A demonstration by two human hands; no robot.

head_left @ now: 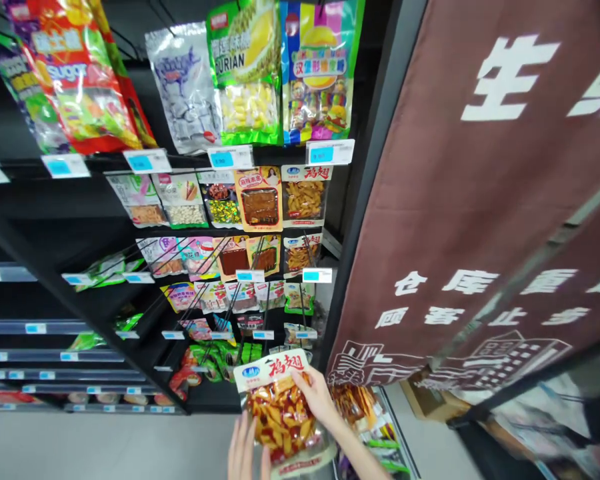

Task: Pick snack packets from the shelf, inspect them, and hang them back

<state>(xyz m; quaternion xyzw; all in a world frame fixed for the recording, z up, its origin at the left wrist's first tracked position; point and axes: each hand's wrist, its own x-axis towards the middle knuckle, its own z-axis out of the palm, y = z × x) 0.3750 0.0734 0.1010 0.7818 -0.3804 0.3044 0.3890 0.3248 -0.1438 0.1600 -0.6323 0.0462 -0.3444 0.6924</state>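
Note:
A snack packet (280, 420) with a white top, red lettering and a clear window of reddish-brown pieces is held low in front of the shelf. My right hand (314, 399) grips it by the upper right edge, thumb across the front. Along the packet's left edge, my left hand (247, 448) shows only its fingers, stretched and apart; whether they touch the packet I cannot tell. A similar packet (305, 197) hangs on the rack's right side, with another like packet (300, 253) one row lower.
Bagged candies (245, 73) hang from the top row, over several price tags (230, 158). Long metal hooks stick out below. A brown curtain (470, 200) with white characters covers the right. Under it, a container of snack bags (375, 427) and a cardboard box (437, 403) sit low.

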